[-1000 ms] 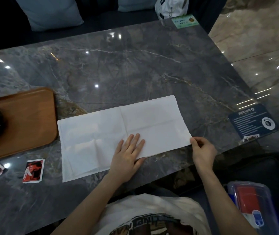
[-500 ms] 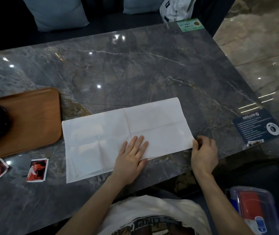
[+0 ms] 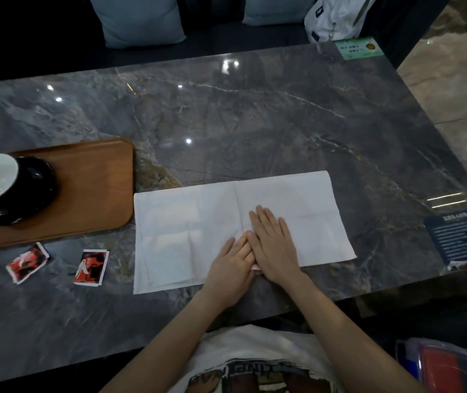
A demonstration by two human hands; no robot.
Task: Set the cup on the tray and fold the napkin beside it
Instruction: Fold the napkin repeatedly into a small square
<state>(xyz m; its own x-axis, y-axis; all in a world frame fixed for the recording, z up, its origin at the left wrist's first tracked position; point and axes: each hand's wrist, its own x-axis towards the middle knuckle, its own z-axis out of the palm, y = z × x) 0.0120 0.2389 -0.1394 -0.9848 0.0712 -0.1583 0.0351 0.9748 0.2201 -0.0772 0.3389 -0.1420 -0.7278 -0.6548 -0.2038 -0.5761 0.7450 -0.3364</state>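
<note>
A white napkin (image 3: 198, 222) lies flat on the grey marble table, a long rectangle with crease lines, just right of the wooden tray (image 3: 93, 188). A black cup (image 3: 8, 191) with a white inside stands on the tray's left part. My left hand (image 3: 230, 259) rests flat on the napkin's near edge, fingers straight. My right hand (image 3: 274, 242) lies flat beside it on the napkin's middle, fingers straight, its edge over the left hand's fingertips.
Two small red-and-white packets (image 3: 26, 262) (image 3: 92, 268) lie in front of the tray. A dark blue sticker (image 3: 464, 239) sits at the table's right edge and a green card (image 3: 358, 48) at the far corner. A plastic box (image 3: 442, 364) is near my right elbow.
My right hand left the napkin's right corner and moved left onto the napkin's middle, next to my left hand. The view shifted, showing more of the cup.
</note>
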